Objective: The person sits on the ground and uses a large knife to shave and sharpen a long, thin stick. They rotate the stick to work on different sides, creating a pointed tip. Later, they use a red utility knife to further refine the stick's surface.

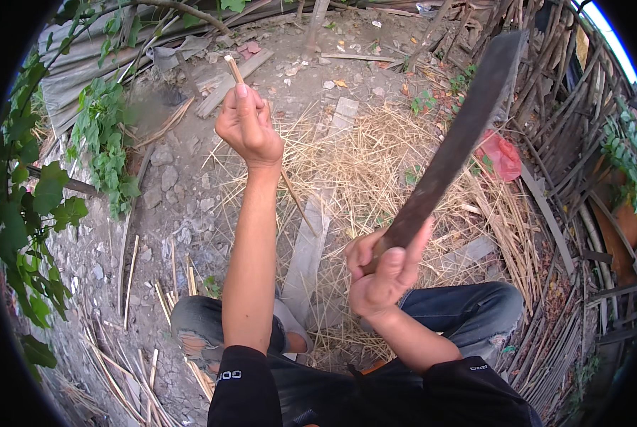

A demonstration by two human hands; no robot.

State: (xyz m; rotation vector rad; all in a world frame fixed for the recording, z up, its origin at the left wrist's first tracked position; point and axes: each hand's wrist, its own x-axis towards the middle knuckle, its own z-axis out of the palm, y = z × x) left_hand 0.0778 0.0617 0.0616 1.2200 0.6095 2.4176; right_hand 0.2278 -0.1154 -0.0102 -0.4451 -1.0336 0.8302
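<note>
My left hand (251,128) is closed round a thin strip of split wood or bamboo (233,69), thumb pressed along it. The pale end sticks up past the thumb, and its lower part seems to run down behind my wrist toward the plank. In my right hand (386,274) is a machete (446,160) with a long, dark, broad blade. It is raised and tilted up to the far right, apart from the strip. My fingers hide most of its handle.
Pale shavings (375,160) litter the ground before me, partly over a grey plank (307,260). Split strips (503,228) lie at the right, near a red plastic scrap (502,155). A stick fence (553,92) stands at right; leafy vines (101,139) hang at left.
</note>
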